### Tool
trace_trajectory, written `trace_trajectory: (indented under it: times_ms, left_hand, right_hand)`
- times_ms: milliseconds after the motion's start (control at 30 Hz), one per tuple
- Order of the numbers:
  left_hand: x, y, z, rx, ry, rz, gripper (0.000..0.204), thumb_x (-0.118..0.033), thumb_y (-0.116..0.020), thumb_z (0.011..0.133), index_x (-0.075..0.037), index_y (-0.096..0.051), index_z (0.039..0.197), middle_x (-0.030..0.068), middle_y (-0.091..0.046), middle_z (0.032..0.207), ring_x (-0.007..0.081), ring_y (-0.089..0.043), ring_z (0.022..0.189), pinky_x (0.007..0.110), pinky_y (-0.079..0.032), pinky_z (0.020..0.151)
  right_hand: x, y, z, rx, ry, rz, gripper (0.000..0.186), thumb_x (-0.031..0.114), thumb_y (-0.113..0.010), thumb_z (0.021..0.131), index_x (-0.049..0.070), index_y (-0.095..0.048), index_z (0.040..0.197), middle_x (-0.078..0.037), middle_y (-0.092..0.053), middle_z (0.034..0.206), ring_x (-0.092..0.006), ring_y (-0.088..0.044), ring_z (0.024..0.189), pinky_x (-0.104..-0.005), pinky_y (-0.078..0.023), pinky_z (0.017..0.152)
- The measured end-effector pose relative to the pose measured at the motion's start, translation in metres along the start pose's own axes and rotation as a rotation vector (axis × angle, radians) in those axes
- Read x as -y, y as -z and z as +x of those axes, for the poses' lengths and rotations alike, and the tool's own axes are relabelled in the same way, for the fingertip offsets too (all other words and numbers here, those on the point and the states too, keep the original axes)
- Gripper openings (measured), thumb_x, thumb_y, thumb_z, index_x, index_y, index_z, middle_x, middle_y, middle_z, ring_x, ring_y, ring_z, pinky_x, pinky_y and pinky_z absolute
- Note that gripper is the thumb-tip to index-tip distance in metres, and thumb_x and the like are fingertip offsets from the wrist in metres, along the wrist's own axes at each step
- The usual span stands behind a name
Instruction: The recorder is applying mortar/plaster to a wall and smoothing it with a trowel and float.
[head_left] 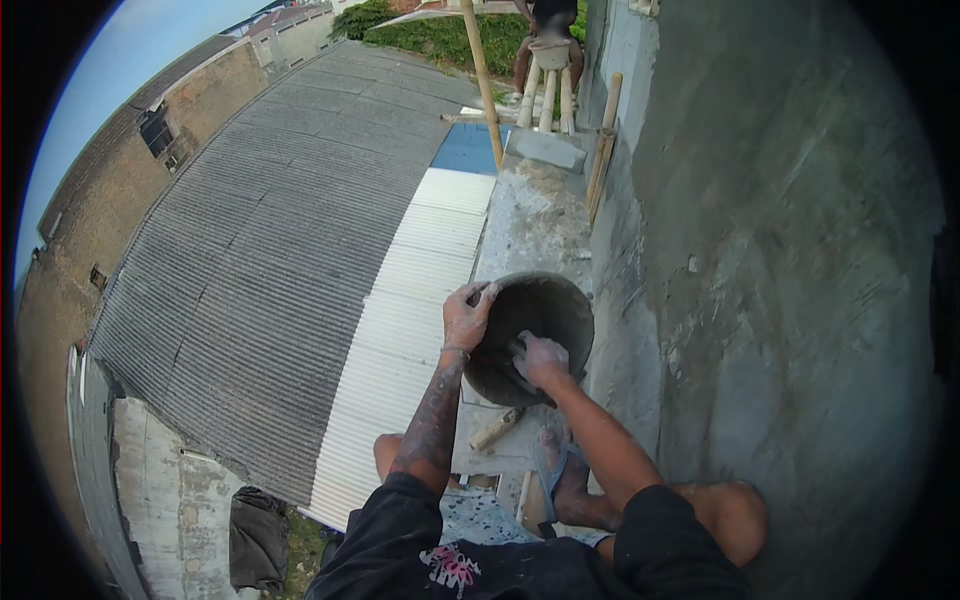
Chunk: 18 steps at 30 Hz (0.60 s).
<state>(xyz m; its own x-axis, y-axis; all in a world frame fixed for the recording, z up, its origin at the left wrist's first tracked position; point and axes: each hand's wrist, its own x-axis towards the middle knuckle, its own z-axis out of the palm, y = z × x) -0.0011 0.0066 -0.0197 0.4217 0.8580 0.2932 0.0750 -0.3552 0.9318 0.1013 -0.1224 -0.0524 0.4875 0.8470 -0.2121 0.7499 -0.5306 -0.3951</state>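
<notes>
A dark round bucket (575, 310), its inside coated grey, is tilted with its mouth toward me on the narrow concrete ledge (520, 225). My left hand (468, 315) grips its rim on the left side, thumb and fingers smeared with grey. Inside the bucket is my right hand (542, 360), fingers apart and whitish with residue. I make out no tool in that hand; its fingertips are partly lost in the dark interior. A short pale stick-like piece (496, 429) lies below the bucket, close to my sandalled foot (565, 470).
A grey plastered wall (780, 250) rises along the right. Corrugated roofing (270, 220) with a white strip (415, 270) spreads below on the left. Farther along stand a bamboo pole (483, 80) and wooden strips (604, 150). Another person (553, 15) is beyond, behind bamboo poles and a bucket.
</notes>
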Motion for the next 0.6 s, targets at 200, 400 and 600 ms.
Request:
trace_trajectory:
  times_ms: [200, 400, 600]
  left_hand:
    - [0.012, 0.019, -0.004, -0.021, 0.029, -0.063, 0.034, -0.026, -0.064, 0.083, 0.006, -0.064, 0.095, 0.011, -0.066, 0.083, 0.0127, -0.059, 0.076, 0.025, -0.046, 0.072]
    - [-0.006, 0.01, -0.007, 0.025, -0.072, 0.056, 0.031, -0.023, -0.062, 0.085, 0.006, -0.063, 0.097, 0.0077, -0.062, 0.075, 0.0102, -0.053, 0.07, 0.023, -0.043, 0.066]
    - [-0.017, -0.009, -0.016, 0.006, -0.167, 0.117, 0.027, -0.018, -0.062, 0.084, 0.006, -0.063, 0.096, 0.01, -0.058, 0.07, 0.0135, -0.051, 0.063, 0.026, -0.042, 0.06]
  right_hand:
    - [-0.015, 0.007, 0.022, -0.261, -0.278, 0.552, 0.052, 0.034, -0.064, 0.075, 0.012, -0.054, 0.121, -0.018, -0.059, 0.112, -0.0334, -0.056, 0.105, -0.0401, -0.044, 0.09]
    - [0.035, -0.002, 0.037, -0.429, -0.334, 0.357, 0.036, 0.029, -0.056, 0.082, 0.012, -0.056, 0.114, -0.018, -0.058, 0.103, -0.0334, -0.056, 0.099, -0.0419, -0.046, 0.083]
    - [0.038, -0.003, 0.056, -0.363, -0.142, 0.001, 0.018, 0.013, -0.053, 0.079, 0.009, -0.065, 0.092, -0.016, -0.06, 0.098, -0.0304, -0.057, 0.095, -0.0376, -0.05, 0.075]
